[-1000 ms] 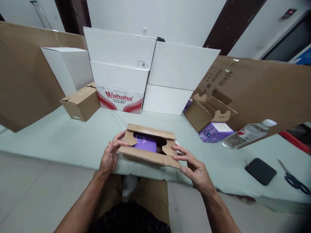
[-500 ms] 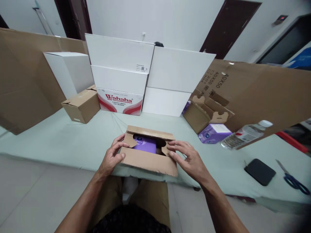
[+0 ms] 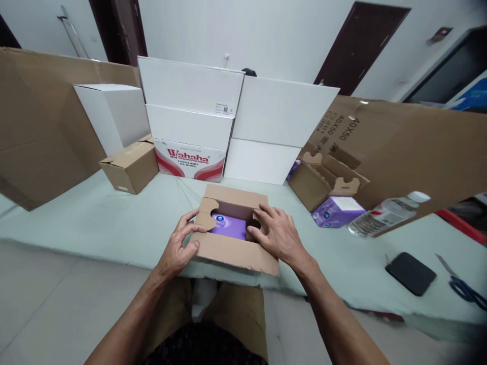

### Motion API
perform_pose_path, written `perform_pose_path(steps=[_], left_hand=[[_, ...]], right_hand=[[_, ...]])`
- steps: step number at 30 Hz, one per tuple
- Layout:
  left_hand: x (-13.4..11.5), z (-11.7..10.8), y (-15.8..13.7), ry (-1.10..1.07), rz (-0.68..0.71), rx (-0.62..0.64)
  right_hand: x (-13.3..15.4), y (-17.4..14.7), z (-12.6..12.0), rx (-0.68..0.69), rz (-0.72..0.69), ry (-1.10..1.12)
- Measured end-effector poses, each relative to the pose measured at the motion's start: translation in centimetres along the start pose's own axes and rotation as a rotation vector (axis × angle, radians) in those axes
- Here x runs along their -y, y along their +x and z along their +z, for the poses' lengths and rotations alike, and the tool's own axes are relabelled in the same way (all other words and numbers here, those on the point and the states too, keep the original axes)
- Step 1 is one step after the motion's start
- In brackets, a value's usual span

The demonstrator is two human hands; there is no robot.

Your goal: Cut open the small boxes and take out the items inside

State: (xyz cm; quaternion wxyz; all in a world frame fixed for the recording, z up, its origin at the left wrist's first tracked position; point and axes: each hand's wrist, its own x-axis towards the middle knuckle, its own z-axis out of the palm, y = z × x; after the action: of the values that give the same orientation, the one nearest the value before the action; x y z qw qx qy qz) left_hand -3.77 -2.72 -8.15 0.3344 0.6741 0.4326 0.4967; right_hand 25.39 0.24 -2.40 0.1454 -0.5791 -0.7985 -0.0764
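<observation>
An open cardboard box (image 3: 236, 251) lies at the table's front edge, in front of me. Inside it sits a purple box (image 3: 232, 227) with a small round blue logo. My left hand (image 3: 178, 243) grips the cardboard box at its left end, thumb near the front corner and fingers over the notched left flap (image 3: 206, 215). At the other end my right hand (image 3: 279, 233) has its fingers on the box's right edge. Its thumb reaches inside, against the right flap, which is mostly hidden by the hand. The long back flap (image 3: 236, 194) stands folded outward.
Behind stand white cartons, one a Wahaha carton (image 3: 190, 161). A closed brown box (image 3: 131, 167) is at left. To the right are an opened brown box (image 3: 310, 185), a purple pack (image 3: 337, 212), a water bottle (image 3: 388, 215), a black flat object (image 3: 411, 274) and scissors (image 3: 462, 288).
My right hand has moved left and inward over the box's right end, pushing at the right flap. The back flap now leans further back, and the opening is wider. My left hand stays put.
</observation>
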Motion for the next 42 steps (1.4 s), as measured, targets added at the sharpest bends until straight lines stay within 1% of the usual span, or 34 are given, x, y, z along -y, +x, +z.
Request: perform_pose_path(steps=[3, 6, 9, 11, 13, 16, 21, 28, 30, 34, 38, 42], left_hand=[[-1.1, -0.7, 0.6, 0.08, 0.042, 0.048], [-2.1, -1.0, 1.6, 0.185, 0.115, 0.095], [-2.6, -0.7, 2.9, 0.278, 0.184, 0.223], [-2.7, -0.3, 3.6, 0.352, 0.2, 0.308], [-2.7, 0.0, 4.0, 0.435, 0.187, 0.339], [-2.6, 0.4, 3.8, 0.516, 0.177, 0.303], [-2.2, 0.6, 2.2, 0.51, 0.212, 0.226], [-2.3, 0.5, 1.8, 0.545, 0.231, 0.19], [-2.6, 0.6, 1.6, 0.542, 0.225, 0.173], [-3.0, 0.9, 0.8, 0.483, 0.156, 0.12], [-2.9, 0.5, 0.3, 0.439, 0.098, 0.051], [-2.4, -0.3, 0.5, 0.37, -0.06, 0.005]], right_hand=[[-0.2, -0.2, 0.2, -0.012, -0.01, 0.032], [-0.4, -0.6, 0.4, -0.043, -0.021, 0.075], [-0.3, -0.7, 0.4, -0.053, -0.019, 0.095], [-0.2, -0.7, 0.2, -0.045, -0.011, 0.098], [0.0, -0.7, 0.1, -0.033, -0.001, 0.105], [0.1, -0.8, 0.2, -0.042, 0.01, 0.121], [-0.1, -1.1, 0.8, -0.092, 0.008, 0.137], [0.0, -1.2, 0.4, -0.043, 0.016, 0.148], [0.0, -1.2, 0.5, -0.051, 0.026, 0.165], [-0.2, -1.3, 0.9, -0.101, 0.022, 0.219], [-0.2, -1.4, 1.1, -0.105, 0.027, 0.242], [-0.1, -1.4, 0.9, -0.097, 0.04, 0.24]])
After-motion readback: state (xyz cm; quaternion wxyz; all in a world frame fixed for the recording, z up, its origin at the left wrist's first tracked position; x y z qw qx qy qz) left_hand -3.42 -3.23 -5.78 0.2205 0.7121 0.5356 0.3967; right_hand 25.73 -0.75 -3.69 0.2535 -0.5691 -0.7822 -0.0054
